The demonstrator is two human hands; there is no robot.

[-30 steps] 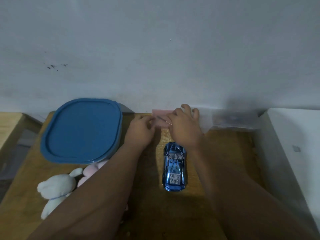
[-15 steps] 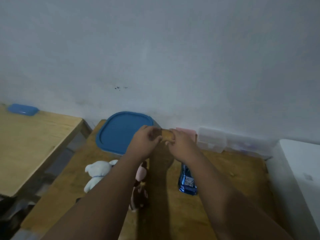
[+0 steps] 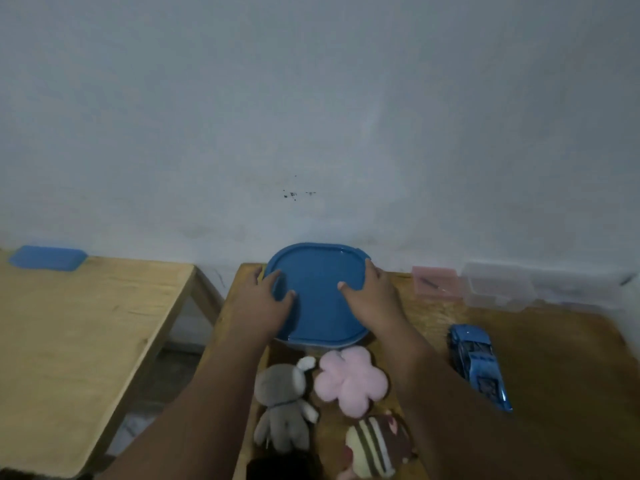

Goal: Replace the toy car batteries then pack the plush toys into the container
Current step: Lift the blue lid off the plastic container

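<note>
Gripping the blue lid (image 3: 317, 292) edges, left hand (image 3: 261, 299) and right hand (image 3: 374, 296) (plush toys (image 3: 349, 379) just beside)

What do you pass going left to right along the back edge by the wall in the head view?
Small blue lid on the left table → blue container lid, with the left hand and right hand on it → pink box → clear boxes.

Quick count: three plush toys near the front, a grey bunny (image 3: 282, 407), a pink flower (image 3: 349, 381) and a striped one (image 3: 377, 446), plus one blue toy car (image 3: 479, 365) on the right. One blue-lidded container (image 3: 317, 292), one pink box (image 3: 437, 282) and one clear box (image 3: 498, 285) at the far edge, two wooden worktops (image 3: 69, 334) (image 3: 571, 375), and one small blue lid (image 3: 47, 258) far left.
</note>
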